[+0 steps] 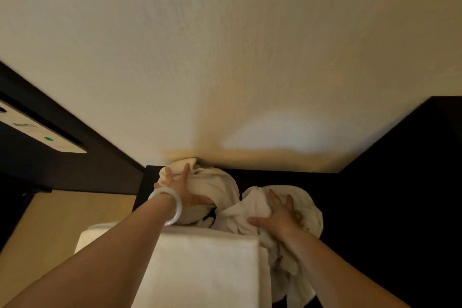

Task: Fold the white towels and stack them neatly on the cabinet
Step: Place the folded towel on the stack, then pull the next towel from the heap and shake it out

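Cream wall (225, 57) behind dark cabinet top (355, 195). Left hand (180, 189) lies spread, uncurled, on the farther crumpled towel (220, 182) against the wall. Right hand (277, 215) is splayed likewise on the nearer crumpled towel (250, 205), just beside. Folded towel (207, 270) sits closest.

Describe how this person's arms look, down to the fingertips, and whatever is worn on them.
Both arms are bare: the left forearm and right forearm show no sleeves up to the frame edge. The left wrist carries one smooth, rounded, milky-white bangle, plain and unmarked. The right wrist wears nothing. No gloves; no rings can be made out on the fingers.
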Available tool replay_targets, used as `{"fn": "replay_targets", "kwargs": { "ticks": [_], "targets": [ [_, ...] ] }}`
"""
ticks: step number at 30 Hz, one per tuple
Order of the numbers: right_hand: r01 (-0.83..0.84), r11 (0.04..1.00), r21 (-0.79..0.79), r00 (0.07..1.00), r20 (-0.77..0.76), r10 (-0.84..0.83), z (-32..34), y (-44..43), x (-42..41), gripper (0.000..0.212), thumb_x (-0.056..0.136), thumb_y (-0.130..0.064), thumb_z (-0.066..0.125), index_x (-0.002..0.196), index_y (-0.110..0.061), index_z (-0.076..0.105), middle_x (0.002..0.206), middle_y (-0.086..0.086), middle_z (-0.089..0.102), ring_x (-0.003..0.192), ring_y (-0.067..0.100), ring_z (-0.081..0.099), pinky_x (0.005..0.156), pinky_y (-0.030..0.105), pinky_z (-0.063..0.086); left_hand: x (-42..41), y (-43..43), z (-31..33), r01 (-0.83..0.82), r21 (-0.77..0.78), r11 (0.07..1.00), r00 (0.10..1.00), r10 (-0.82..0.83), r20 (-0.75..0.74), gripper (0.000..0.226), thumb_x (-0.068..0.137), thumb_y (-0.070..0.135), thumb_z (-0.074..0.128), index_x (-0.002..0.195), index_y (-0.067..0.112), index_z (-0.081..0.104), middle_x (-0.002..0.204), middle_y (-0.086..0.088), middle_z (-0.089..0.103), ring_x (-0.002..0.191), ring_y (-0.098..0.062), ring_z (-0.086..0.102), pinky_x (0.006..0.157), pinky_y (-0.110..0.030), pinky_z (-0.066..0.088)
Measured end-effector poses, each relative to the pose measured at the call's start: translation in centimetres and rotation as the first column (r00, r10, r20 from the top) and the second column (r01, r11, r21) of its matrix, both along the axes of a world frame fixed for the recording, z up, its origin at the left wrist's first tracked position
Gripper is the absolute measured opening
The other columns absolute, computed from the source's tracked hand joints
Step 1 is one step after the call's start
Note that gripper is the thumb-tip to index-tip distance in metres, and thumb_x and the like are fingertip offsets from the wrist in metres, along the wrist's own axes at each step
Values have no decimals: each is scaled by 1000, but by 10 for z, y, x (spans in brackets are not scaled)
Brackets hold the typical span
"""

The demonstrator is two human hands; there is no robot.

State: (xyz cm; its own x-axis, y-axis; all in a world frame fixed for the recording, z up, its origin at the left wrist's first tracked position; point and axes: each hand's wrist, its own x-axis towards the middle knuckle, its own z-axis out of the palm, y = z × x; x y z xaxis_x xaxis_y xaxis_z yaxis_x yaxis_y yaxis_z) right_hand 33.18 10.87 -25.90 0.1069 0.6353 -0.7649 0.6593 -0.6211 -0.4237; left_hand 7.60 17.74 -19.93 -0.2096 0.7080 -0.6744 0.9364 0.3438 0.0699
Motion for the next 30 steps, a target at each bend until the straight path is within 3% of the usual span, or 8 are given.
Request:
{"fn": "replay_targets", "kwargs": {
  "ticks": [3,6,9,13,17,19,25,30],
  "targets": [
    [-36,997,74,998,56,32,-15,1,-1,72,73,-60,72,137,-34,51,153,9,32,138,37,32,114,42,30,-12,5,-22,28,-3,1000,999,-28,36,120,69,69,74,150,51,-14,161,-3,-23,146,-49,6,114,-59,26],
    [130,965,229,990,-77,-115,-20,10,3,12,84,-37,70,78,-26,67,90,0,68,89,19,63,87,37,53,-13,3,-44,15,17,1000,995,-17,99,125,70,61,78,148,50,-20,161,-3,-24,147,-48,4,117,-57,21],
    [234,917,322,971,-120,-205,-18,33,4,10,90,-22,66,83,-15,69,92,10,72,77,19,63,67,31,50,-13,2,-62,53,104,993,997,-59,48,126,70,61,76,147,48,-22,162,-5,-20,148,-43,7,119,-53,17],
    [515,742,429,849,-375,-372,-6,60,-8,16,85,-12,73,99,-9,66,108,17,66,98,30,62,85,41,51,-16,3,-74,-28,141,990,998,19,66,120,71,58,76,147,53,-17,160,-3,-10,138,-51,20,114,-56,26],
    [28,946,324,992,108,-66,-9,49,-6,79,83,-61,64,150,-37,29,160,1,9,144,34,17,110,53,28,-18,6,-76,-211,177,961,965,176,194,100,81,40,74,150,53,3,153,-8,10,126,-50,35,108,-58,35],
    [23,982,185,992,114,-45,-8,41,-9,84,86,-70,53,154,-40,16,163,3,-1,148,35,4,115,52,20,-11,7,-77,-320,157,934,896,244,372,91,83,34,73,150,48,14,149,-9,16,122,-48,41,105,-57,39],
    [311,893,325,927,-311,-209,14,46,-36,44,96,-43,55,136,-26,51,138,6,53,130,32,46,109,48,38,25,6,-66,-295,23,955,739,213,639,81,87,29,69,149,46,21,148,-8,25,123,-39,42,94,-43,41],
    [481,826,295,831,-452,-323,37,22,-26,57,91,-40,66,143,-27,47,141,6,49,128,30,47,107,51,42,39,-1,-34,-308,17,951,602,180,778,85,81,31,78,150,37,28,149,-3,37,129,-29,45,108,-53,41]
  ]
}}
